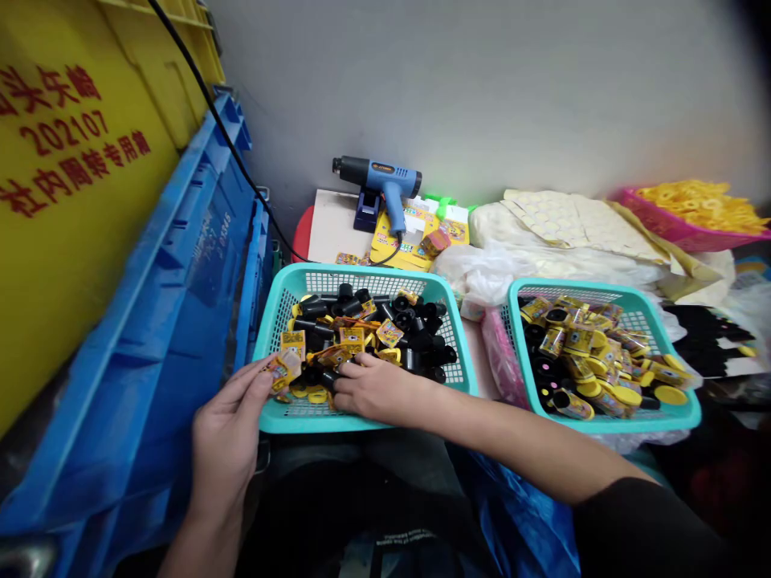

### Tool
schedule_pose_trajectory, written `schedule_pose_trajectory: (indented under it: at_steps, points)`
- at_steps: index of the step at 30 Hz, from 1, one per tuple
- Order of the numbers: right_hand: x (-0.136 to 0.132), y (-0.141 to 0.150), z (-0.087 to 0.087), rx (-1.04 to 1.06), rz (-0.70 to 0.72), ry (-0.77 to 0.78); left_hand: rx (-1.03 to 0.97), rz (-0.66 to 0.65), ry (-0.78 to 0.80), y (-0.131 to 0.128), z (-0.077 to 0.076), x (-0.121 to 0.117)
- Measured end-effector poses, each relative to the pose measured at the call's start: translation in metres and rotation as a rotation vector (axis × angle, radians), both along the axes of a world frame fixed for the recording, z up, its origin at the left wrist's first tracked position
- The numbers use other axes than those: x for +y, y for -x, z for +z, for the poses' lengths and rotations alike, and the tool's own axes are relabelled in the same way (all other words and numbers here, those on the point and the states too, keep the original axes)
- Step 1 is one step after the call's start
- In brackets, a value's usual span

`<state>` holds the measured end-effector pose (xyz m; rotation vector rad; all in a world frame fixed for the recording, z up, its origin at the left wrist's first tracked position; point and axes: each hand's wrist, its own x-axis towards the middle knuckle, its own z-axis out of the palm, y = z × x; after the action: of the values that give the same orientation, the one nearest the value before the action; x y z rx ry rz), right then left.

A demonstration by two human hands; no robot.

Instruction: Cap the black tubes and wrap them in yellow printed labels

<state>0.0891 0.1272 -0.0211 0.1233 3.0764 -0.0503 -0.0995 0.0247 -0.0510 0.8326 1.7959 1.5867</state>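
Note:
My left hand is closed at the left rim of a turquoise basket, pinching a clear printed sleeve in yellow and orange between thumb and fingers. My right hand reaches into the same basket, its fingers curled down at a black plastic tube; the fingertips are partly hidden. Around it lie many loose black tubes, more printed sleeves and yellow caps.
A second turquoise basket at right holds sleeved tubes with yellow caps. Behind stand a blue heat gun and a flattened yellow box. Blue crates wall off the left. A pink basket of yellow parts sits far right.

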Motion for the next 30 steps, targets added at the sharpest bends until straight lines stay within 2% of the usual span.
schedule_pose_trajectory:
  at_steps: [3,5,7,9,11,14,16,18,23,26,30]
  points:
    - [-0.002,0.008,-0.006,-0.048,-0.038,-0.021,-0.231,0.032,-0.018,-0.006,0.01,0.004]
    - [0.002,0.007,0.003,-0.02,-0.064,0.022,-0.338,0.051,-0.022,-0.01,0.018,0.005]
    - [0.006,0.0,0.02,0.104,-0.183,0.16,-0.414,0.037,-0.032,-0.014,0.024,0.004]
    - [0.006,-0.011,0.036,0.339,-0.395,0.433,-0.438,0.0,-0.031,-0.017,0.027,0.002]
    - [0.003,-0.021,0.045,0.632,-0.588,0.832,-0.418,-0.045,-0.018,-0.021,0.027,0.001]
    - [-0.008,-0.029,0.045,0.948,-0.67,1.408,-0.346,-0.13,0.003,-0.029,0.027,0.003]
    - [-0.015,-0.029,0.04,0.999,-0.676,1.603,-0.292,-0.178,0.006,-0.035,0.027,0.005]
    - [-0.02,-0.03,0.035,0.969,-0.723,1.647,-0.241,-0.201,0.006,-0.04,0.026,0.007]
    - [-0.021,-0.04,0.022,0.891,-0.816,1.594,-0.004,-0.245,-0.006,-0.046,0.024,0.005]
    - [-0.02,-0.047,0.014,0.857,-0.852,1.575,0.195,-0.274,-0.038,-0.049,0.028,0.002]
    - [-0.023,-0.052,0.006,0.902,-0.896,1.505,0.32,-0.32,-0.067,-0.056,0.037,0.003]
